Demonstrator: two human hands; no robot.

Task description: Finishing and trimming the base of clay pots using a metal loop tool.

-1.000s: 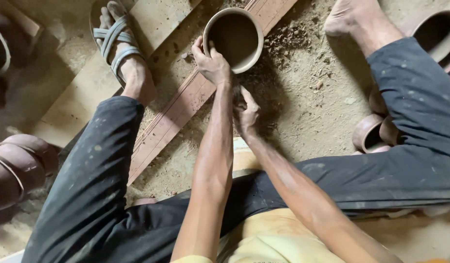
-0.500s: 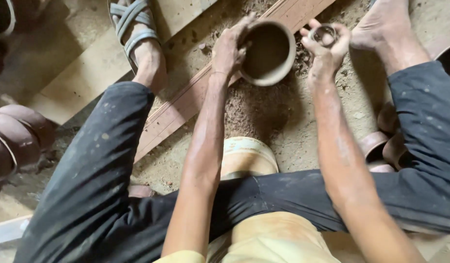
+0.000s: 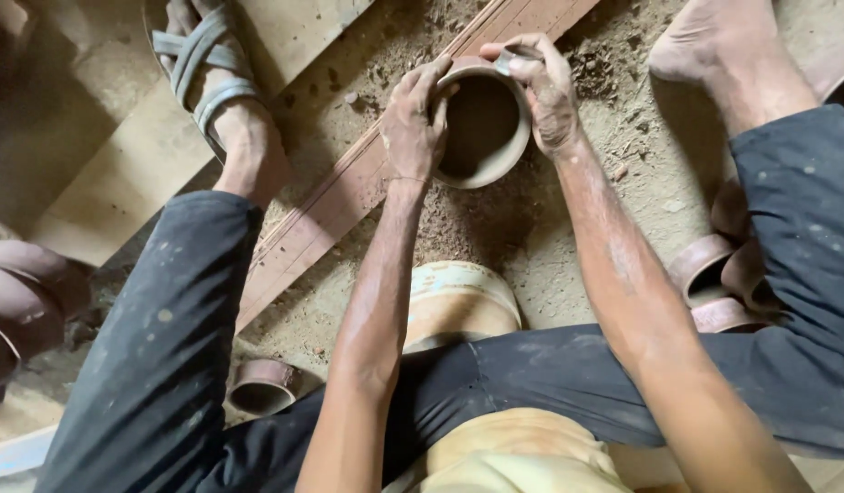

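Observation:
A round brown clay pot (image 3: 481, 123), open mouth up, is held above the sandy ground between my knees. My left hand (image 3: 414, 119) grips its left rim, fingers curled over the edge. On the right rim sits my right hand (image 3: 548, 91), which also pinches a small metal ring-shaped tool (image 3: 506, 60) against the clay. Both hands are smeared with clay.
A reddish wooden plank (image 3: 349, 192) runs diagonally under the pot. My sandalled left foot (image 3: 216, 87) and bare right foot (image 3: 714, 55) flank it. Several clay pots lie at the right (image 3: 714, 274), the left edge (image 3: 20, 301) and near my thigh (image 3: 262, 383). A pale drum-like stand (image 3: 458, 301) sits below.
My right hand, which was away from the pot with the ring tool, has come onto the right rim. The pot now sits between both hands.

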